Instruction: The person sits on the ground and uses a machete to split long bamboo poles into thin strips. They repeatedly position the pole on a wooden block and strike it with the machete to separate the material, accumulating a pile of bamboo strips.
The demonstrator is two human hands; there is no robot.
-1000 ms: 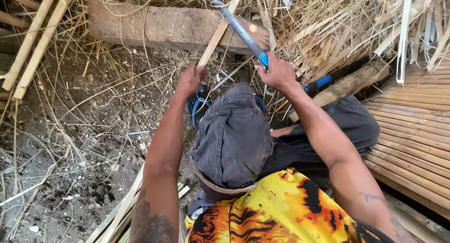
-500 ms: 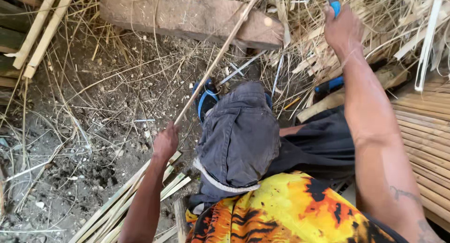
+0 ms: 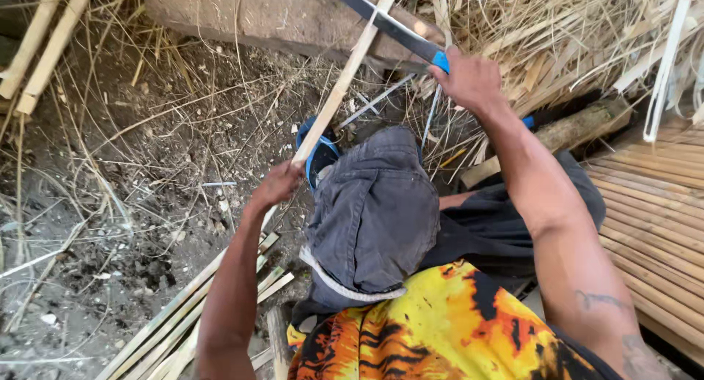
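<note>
My left hand (image 3: 276, 185) grips a long pale bamboo strip (image 3: 339, 92) that slants up to the right across the ground. My right hand (image 3: 469, 78) is closed on the blue handle of a long dark-bladed knife (image 3: 381, 17). The blade lies across the strip near its upper end, above a flat stone slab (image 3: 271, 13). I sit with my knee in grey shorts (image 3: 374, 211) raised between my arms, and a blue sandal (image 3: 317, 147) shows beside the strip.
More split bamboo strips (image 3: 183, 314) lie on the dirt at lower left. Bamboo poles (image 3: 44, 50) lean at top left. Dry straw (image 3: 572, 35) is piled at top right. A slatted bamboo platform (image 3: 653, 219) and a short log (image 3: 565, 134) are on the right.
My right hand came down from the top edge and set the blade across the strip. My left hand slid up the strip from lower down.
</note>
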